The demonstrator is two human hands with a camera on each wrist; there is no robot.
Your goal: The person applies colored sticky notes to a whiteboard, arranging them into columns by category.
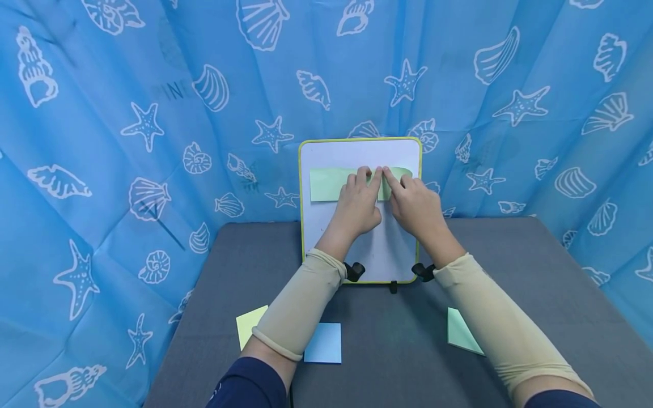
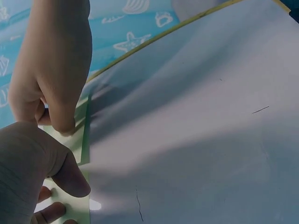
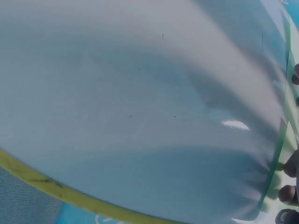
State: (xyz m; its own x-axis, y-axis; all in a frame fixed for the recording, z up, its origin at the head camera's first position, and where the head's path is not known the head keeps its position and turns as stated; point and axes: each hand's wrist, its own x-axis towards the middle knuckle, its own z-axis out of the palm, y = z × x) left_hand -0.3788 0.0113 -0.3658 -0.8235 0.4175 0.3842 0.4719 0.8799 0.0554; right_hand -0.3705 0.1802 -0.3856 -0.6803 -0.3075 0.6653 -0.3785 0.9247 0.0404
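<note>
A pale green row of paper (image 1: 323,184), which looks like sticky notes, lies across the upper part of a small whiteboard (image 1: 372,249) with a yellow rim. My left hand (image 1: 357,204) presses on the paper near its middle. Beside it, my right hand (image 1: 418,207) presses the right part, index fingers extended and their tips meeting at the top edge. The paper's right end curls away from the board. In the left wrist view, my left thumb (image 2: 70,175) lies over the paper's lower edge. Only fingertips (image 3: 289,195) of my right hand show in the right wrist view.
On the grey table (image 1: 398,362) lie a yellow sticky pad (image 1: 250,324), partly behind the left forearm, a blue one (image 1: 323,343) and a green one (image 1: 463,333) by the right forearm. Behind the board hangs a blue shell-print curtain (image 1: 229,68).
</note>
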